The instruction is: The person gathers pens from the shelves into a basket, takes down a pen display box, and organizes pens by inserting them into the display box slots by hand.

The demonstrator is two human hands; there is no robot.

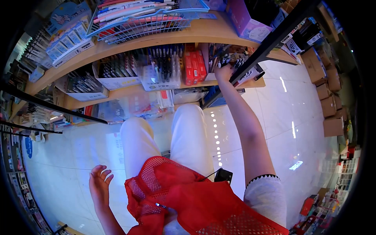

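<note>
While the left hand [100,182] hangs loosely open, slim dark-and-white pens [240,58] stand just beyond the nearer right hand [224,73], whose grip is indiscernible.

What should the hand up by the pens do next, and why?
Maybe the right hand should gently settle its grip on one of the pens, because it reaches in at them while the left hand hangs apart. Whether the right one already holds any is too small to see.

Basket [145,33] on upper shelf [172,38]; pen boxes [120,82] on lower shelf [256,83].
</note>
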